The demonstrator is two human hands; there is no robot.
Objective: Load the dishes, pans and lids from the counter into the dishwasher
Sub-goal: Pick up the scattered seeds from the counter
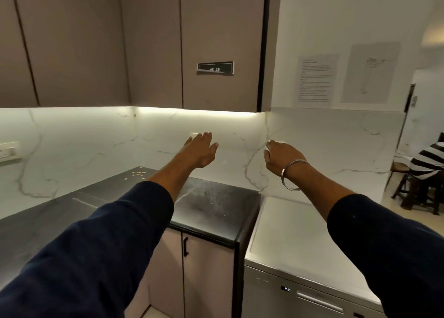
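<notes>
While over black stone counter (211,204) | hands: left (200,150) splayed, right (280,155) curled, empty

A black worktop (211,204) sits beside a silver-white dishwasher (295,245), against a white backsplash (84,144) with grey marble veins. Cabinets (149,41) are taupe; both sleeves (96,245) dark navy.

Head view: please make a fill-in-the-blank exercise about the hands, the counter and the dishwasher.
1. Both hands, left hand and right hand, are ____ , holding nothing.
2. The bracelet is on the ____ wrist.
3. The dishwasher door is ____ .
4. The counter top is ____ in colour.

Missing words: empty; right; closed; black
</notes>
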